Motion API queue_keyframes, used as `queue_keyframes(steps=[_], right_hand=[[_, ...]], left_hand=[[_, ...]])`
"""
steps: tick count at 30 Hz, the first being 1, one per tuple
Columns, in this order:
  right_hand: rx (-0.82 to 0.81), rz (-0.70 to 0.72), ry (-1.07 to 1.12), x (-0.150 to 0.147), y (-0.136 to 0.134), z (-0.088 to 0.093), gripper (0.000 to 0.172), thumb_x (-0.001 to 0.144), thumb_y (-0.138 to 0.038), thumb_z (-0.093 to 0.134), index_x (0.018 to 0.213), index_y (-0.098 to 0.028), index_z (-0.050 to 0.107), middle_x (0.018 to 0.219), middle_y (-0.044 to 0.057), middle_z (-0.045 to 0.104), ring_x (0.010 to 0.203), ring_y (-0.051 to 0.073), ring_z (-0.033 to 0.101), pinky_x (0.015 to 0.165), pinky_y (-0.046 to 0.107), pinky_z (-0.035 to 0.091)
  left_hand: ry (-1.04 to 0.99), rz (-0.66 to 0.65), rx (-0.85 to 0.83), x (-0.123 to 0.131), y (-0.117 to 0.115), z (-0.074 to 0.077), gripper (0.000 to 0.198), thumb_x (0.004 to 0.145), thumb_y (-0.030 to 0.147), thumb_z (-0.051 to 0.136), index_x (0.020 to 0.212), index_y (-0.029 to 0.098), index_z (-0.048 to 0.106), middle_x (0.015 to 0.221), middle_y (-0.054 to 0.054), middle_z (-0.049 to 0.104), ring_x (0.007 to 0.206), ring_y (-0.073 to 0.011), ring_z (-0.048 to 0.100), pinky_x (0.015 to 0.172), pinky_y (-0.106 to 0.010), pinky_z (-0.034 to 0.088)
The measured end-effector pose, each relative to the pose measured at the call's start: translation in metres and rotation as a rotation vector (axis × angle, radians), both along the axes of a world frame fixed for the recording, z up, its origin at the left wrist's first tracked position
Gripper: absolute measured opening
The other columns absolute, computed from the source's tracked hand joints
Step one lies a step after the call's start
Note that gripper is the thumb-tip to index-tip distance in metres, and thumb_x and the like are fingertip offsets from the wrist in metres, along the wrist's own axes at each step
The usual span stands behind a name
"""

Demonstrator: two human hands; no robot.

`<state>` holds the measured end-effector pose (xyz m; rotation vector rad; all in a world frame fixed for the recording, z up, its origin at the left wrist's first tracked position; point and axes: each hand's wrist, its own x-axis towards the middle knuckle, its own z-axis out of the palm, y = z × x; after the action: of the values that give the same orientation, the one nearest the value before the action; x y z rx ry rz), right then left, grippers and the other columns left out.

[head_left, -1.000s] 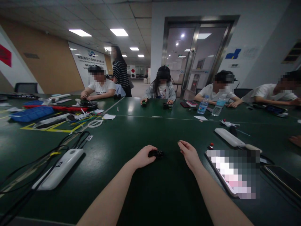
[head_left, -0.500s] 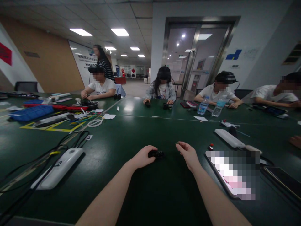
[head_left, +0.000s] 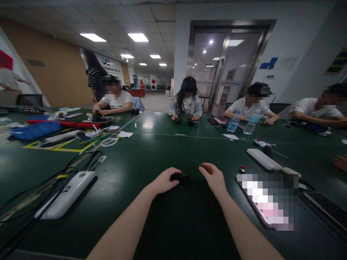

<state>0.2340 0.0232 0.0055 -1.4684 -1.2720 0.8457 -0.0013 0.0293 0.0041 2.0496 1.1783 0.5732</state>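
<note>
On the dark green table, my left hand [head_left: 163, 181] is closed around the left end of a small black oblong object [head_left: 182, 177], possibly a toy car; its detail is too dark to make out. To its right, my right hand [head_left: 214, 176] pinches a tiny dark piece [head_left: 201, 165] between thumb and fingertips. That piece is held just above the table, apart from the black object. What kind of part it is, I cannot tell.
Right of my right hand lie a lit phone [head_left: 260, 202], a small red-topped item [head_left: 242, 169] and a white power strip [head_left: 262, 159]. On the left are a white numbered device [head_left: 69, 195], black cables and a blue tray [head_left: 36, 130]. Two water bottles [head_left: 252, 123] stand further back, near several seated people.
My right hand has shifted slightly left, bringing the tiny piece nearer the black object. My left hand stays put. A standing person in the background has moved left.
</note>
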Motion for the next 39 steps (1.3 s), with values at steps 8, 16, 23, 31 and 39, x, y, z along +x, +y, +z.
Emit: queue_keyframes(steps=[8,16,23,31,39], right_hand=[[0.053,0.334,-0.351,-0.043,-0.019,0.009,0.023,0.073,-0.029,0.062,0.095,-0.024,0.066,0.092,0.002,0.064,0.086,0.018,0.057,0.078,0.033,0.045],[0.040,0.421,-0.469,-0.044,-0.018,0.006,0.022,0.075,-0.029,0.062,0.097,-0.025,0.066,0.098,0.001,0.064,0.095,0.018,0.055,0.083,0.034,0.043],[0.065,0.464,-0.544,-0.045,-0.020,0.009,0.019,0.077,-0.028,0.060,0.095,-0.024,0.066,0.101,0.001,0.062,0.098,0.018,0.053,0.085,0.034,0.042],[0.094,0.462,-0.569,-0.048,-0.022,0.011,0.018,0.077,-0.025,0.059,0.094,-0.023,0.066,0.099,0.002,0.061,0.097,0.019,0.053,0.085,0.033,0.042],[0.093,0.474,-0.569,-0.048,-0.022,0.012,0.017,0.077,-0.025,0.058,0.091,-0.023,0.067,0.097,0.003,0.061,0.096,0.020,0.053,0.085,0.034,0.042]], left_hand=[[-0.116,-0.011,0.002,0.002,0.005,-0.008,0.042,0.074,0.022,0.060,0.115,0.022,0.052,0.119,-0.006,0.056,0.111,-0.0211,0.051,0.097,-0.038,0.038],[-0.156,-0.007,-0.022,0.003,0.002,-0.002,0.034,0.073,0.021,0.062,0.106,0.021,0.052,0.109,-0.004,0.057,0.105,-0.0197,0.053,0.093,-0.038,0.041],[-0.127,-0.071,0.041,0.002,-0.001,0.000,0.024,0.075,0.014,0.059,0.096,0.023,0.059,0.109,-0.002,0.055,0.103,-0.0166,0.052,0.093,-0.035,0.041],[-0.137,-0.098,0.062,-0.001,0.004,-0.012,0.021,0.076,0.014,0.059,0.093,0.025,0.066,0.116,-0.002,0.051,0.105,-0.0163,0.051,0.096,-0.035,0.040],[-0.096,-0.098,0.071,0.000,0.003,-0.008,0.021,0.077,0.013,0.058,0.092,0.026,0.067,0.119,-0.002,0.051,0.108,-0.0172,0.050,0.098,-0.035,0.038]])
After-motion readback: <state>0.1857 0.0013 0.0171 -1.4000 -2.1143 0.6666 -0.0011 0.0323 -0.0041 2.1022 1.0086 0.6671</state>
